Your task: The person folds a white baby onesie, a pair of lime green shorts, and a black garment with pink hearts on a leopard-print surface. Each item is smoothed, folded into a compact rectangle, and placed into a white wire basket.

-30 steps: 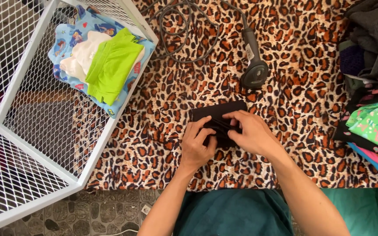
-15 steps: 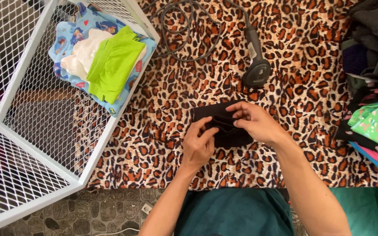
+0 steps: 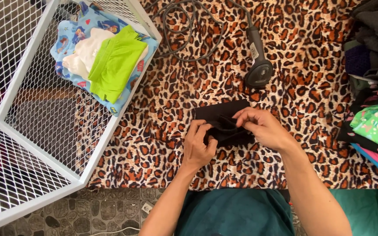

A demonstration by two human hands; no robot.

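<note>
A small black cloth point(image 3: 222, 114) lies folded on the leopard-print cover point(image 3: 162, 131) in front of me. My left hand point(image 3: 199, 146) pinches its near left part with curled fingers. My right hand point(image 3: 261, 126) grips the cloth's upper fold from the right, fingertips bent over the edge. Both hands meet over the middle of the cloth, so its centre is partly hidden.
A white wire-mesh basket point(image 3: 31, 148) stands at left, holding folded clothes: a lime-green piece point(image 3: 117, 63), a white one and a blue printed one. A grey handheld scanner point(image 3: 259, 70) with a coiled cable lies beyond the cloth. Stacked colourful clothes point(image 3: 375, 126) sit at right.
My right hand has pulled a fold of the black cloth toward the middle and my left hand has closed in on it. The view has shifted slightly.
</note>
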